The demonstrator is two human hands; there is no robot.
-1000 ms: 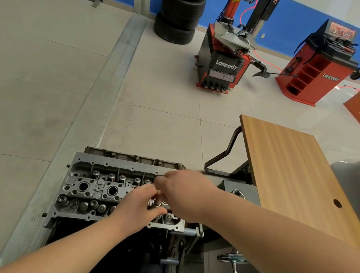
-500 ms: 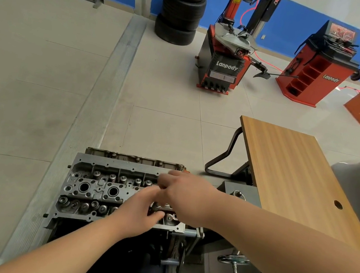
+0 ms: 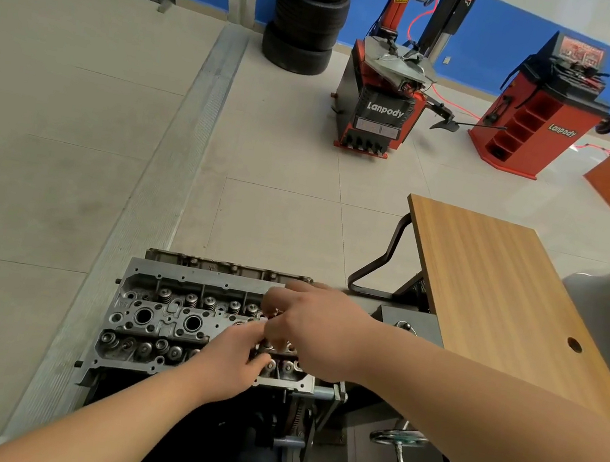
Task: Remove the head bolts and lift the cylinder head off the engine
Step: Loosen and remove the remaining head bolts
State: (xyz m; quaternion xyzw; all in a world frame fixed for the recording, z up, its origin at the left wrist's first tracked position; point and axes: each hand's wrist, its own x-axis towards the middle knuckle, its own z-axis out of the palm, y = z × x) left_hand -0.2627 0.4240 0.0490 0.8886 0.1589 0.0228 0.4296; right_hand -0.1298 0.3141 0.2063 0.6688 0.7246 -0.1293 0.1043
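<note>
Cylinder head (image 3: 176,324) sat on the engine on its stand, beside the wooden table (image 3: 492,296). Left hand (image 3: 234,363) and right hand (image 3: 313,332) met over its right end, fingers curled; what they pinched, cannot tell. Risk: a loosened bolt slipping from fingertips into a bore or onto the floor.

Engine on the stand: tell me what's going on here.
A person is working bare-handed on the cylinder head, which still sits on the engine. Both hands meet over its right end: the left hand reaches in from below, and the right hand comes across from the wooden table side. Their fingers are bunched around something small there, probably a bolt, but the hands hide it. The head has not been lifted yet.
</note>
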